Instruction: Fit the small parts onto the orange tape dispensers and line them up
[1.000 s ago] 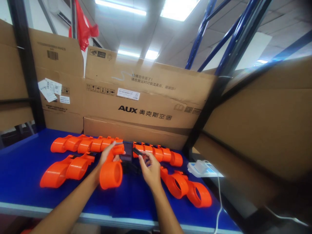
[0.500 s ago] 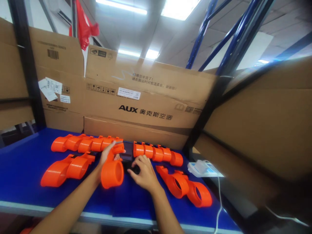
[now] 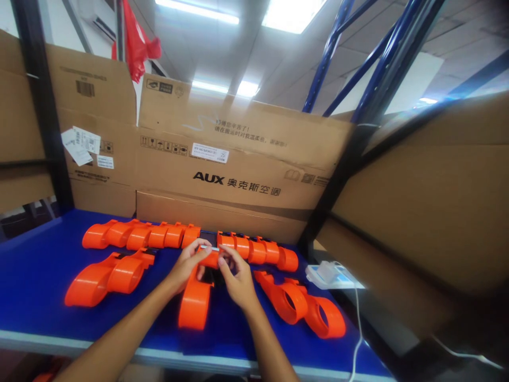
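2 hands [image 3: 214,270] on glossy orange plastic ring-piece [image 3: 195,302]

Blue bench [image 3: 35,276], orange housings [image 3: 139,235], white charger [image 3: 330,275]

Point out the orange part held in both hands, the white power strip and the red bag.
orange part [image 3: 194,305], head view, on its round lower body.
white power strip [image 3: 332,276], head view, on its top face.
red bag [image 3: 137,45], head view, on its hanging middle.
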The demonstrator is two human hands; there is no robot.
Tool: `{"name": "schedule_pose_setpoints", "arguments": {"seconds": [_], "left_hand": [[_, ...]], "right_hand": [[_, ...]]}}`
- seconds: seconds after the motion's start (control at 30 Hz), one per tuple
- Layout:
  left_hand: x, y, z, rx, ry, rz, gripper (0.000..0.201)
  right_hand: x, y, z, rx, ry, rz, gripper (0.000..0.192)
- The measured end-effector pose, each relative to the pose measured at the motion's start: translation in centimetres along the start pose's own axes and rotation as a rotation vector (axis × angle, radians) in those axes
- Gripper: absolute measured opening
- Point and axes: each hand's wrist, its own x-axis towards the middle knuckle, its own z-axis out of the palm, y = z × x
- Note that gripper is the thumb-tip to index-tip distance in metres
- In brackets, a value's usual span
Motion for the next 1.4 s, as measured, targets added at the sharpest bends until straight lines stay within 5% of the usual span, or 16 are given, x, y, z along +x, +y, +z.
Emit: {"name": "schedule_pose_setpoints", "arguments": {"seconds": [0.47, 1.4], "left_hand": [[-0.90, -0.19, 0.83, 0.049, -0.167, 0.001, 0.045], [-0.36, 0.05, 0.57, 0.081, -0.068, 0.028, 0.048]], "right_hand": [[0.41, 0.40, 0.13, 0.242, 0.165, 0.146, 0.025], [0.49, 0.41, 0.03, 0.255, 0.280, 0.152, 0.030]]}}
